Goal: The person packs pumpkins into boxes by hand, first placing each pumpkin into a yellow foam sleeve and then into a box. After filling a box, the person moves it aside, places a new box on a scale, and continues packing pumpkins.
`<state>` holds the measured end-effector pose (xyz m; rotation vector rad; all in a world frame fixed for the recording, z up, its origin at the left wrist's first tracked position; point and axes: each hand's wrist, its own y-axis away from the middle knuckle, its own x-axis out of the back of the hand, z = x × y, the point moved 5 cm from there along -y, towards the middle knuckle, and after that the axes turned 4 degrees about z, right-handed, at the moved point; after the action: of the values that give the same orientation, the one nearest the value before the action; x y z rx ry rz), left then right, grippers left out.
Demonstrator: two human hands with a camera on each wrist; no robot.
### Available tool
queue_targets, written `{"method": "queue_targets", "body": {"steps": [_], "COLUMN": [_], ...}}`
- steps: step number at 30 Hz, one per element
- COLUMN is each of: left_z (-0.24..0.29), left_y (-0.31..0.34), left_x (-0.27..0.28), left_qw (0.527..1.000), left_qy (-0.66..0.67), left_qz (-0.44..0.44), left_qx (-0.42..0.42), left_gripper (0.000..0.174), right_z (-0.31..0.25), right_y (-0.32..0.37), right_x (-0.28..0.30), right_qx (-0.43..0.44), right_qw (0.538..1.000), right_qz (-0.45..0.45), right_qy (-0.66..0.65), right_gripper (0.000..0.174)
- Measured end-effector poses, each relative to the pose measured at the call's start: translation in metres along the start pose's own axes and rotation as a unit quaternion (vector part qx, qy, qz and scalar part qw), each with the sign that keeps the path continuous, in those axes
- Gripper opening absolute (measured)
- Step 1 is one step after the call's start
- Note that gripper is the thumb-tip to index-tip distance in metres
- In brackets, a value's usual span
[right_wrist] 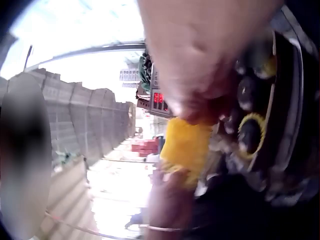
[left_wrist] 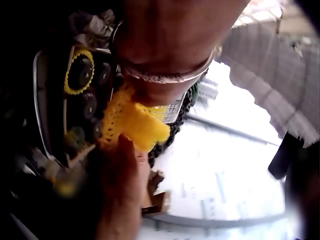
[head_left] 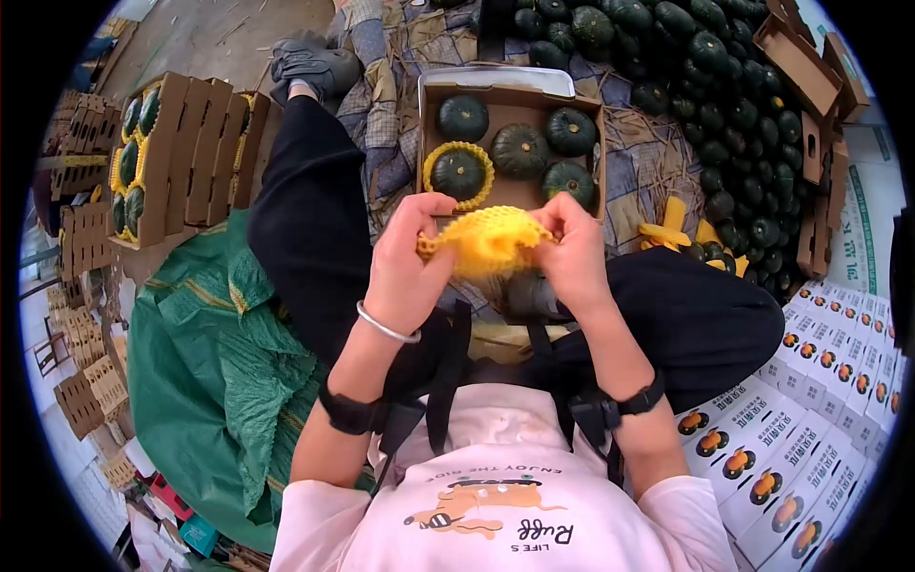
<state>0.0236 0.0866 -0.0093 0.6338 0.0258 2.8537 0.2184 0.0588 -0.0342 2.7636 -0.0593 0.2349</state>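
A yellow foam net sleeve [head_left: 491,240] is stretched between both hands, close above the front of an open carton [head_left: 602,162]. My left hand [head_left: 408,250], with a bangle at the wrist, pinches its left end. On the other end my right hand [head_left: 572,250] grips the bunched edge with thumb and fingers. In the left wrist view the sleeve [left_wrist: 132,122] hangs as a loose tube. Inside the carton sit several dark green pumpkins [head_left: 519,151]. One pumpkin [head_left: 457,175], at the front left, wears a yellow foam net [head_left: 434,164] around it.
A large heap of green pumpkins [head_left: 734,124] lies at the back right, with more yellow nets [head_left: 672,224] near it. Printed white boxes [head_left: 762,458] stand at the right. A green tarp [head_left: 210,381] and packed cartons [head_left: 181,162] are on the left.
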Motion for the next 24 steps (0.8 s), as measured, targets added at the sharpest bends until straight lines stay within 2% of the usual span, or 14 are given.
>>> {"method": "queue_targets", "body": {"steps": [1,3,4,5,7,8,9,13,15,17,18,20,22,24], "left_z": [0.005,0.009,0.004,-0.005,-0.002,0.011,-0.001,-0.021,-0.058,-0.11,-0.141,-0.212,-0.187,-0.13], "left_y": [-0.002,-0.015,-0.02,-0.024,-0.017,-0.011,-0.014,-0.034,-0.068,-0.122,-0.145,-0.181,-0.173,-0.132], "left_x": [0.001,0.004,0.006,0.0,-0.006,-0.006,-0.01,-0.02,-0.039,-0.057,-0.075,-0.116,-0.095,-0.056], "left_qw": [0.995,0.974,0.97,0.996,0.866,0.748,0.675,0.802,0.888,0.965,0.953,0.95,0.95,0.86], "left_qy": [-0.088,-0.17,-0.164,0.074,0.45,0.592,0.678,0.524,0.341,0.179,0.172,0.135,0.14,0.41], "left_qz": [0.025,0.076,0.087,-0.026,-0.158,-0.226,-0.257,-0.15,-0.157,0.006,0.033,0.087,0.137,0.134], "left_qx": [-0.046,-0.129,-0.159,-0.052,0.148,0.196,0.14,0.245,0.264,0.189,0.247,0.268,0.242,0.273], "left_gripper": [0.045,0.047,0.049,0.051,0.061,0.074,0.087,0.049,0.031,0.026,0.029,0.028,0.024,0.017], "right_z": [0.011,-0.012,-0.021,-0.021,-0.008,-0.002,-0.006,-0.041,-0.024,0.014,0.017,0.083,0.054,-0.005], "right_y": [-0.006,-0.001,0.006,0.004,0.004,0.01,0.025,-0.044,-0.114,-0.195,-0.22,-0.269,-0.25,-0.196], "right_x": [0.006,-0.011,-0.021,-0.018,-0.023,-0.031,-0.038,-0.008,-0.004,-0.006,-0.012,-0.033,-0.032,-0.02], "right_qx": [0.034,-0.025,-0.064,-0.065,-0.11,-0.135,-0.165,-0.093,-0.048,0.032,0.039,0.073,0.147,0.131], "right_qw": [0.997,0.967,0.91,0.901,0.892,0.896,0.849,0.875,0.935,0.999,0.979,0.965,0.94,0.934], "right_qz": [0.034,-0.107,-0.174,-0.171,-0.203,-0.241,-0.38,-0.094,-0.071,-0.011,0.016,-0.079,-0.005,0.079], "right_qy": [0.055,-0.231,-0.37,-0.395,-0.389,-0.346,-0.329,-0.465,-0.344,0.002,0.201,0.239,0.308,0.322], "right_gripper": [0.028,0.026,0.025,0.027,0.03,0.031,0.034,0.009,0.015,0.017,0.018,0.026,0.025,0.022]}}
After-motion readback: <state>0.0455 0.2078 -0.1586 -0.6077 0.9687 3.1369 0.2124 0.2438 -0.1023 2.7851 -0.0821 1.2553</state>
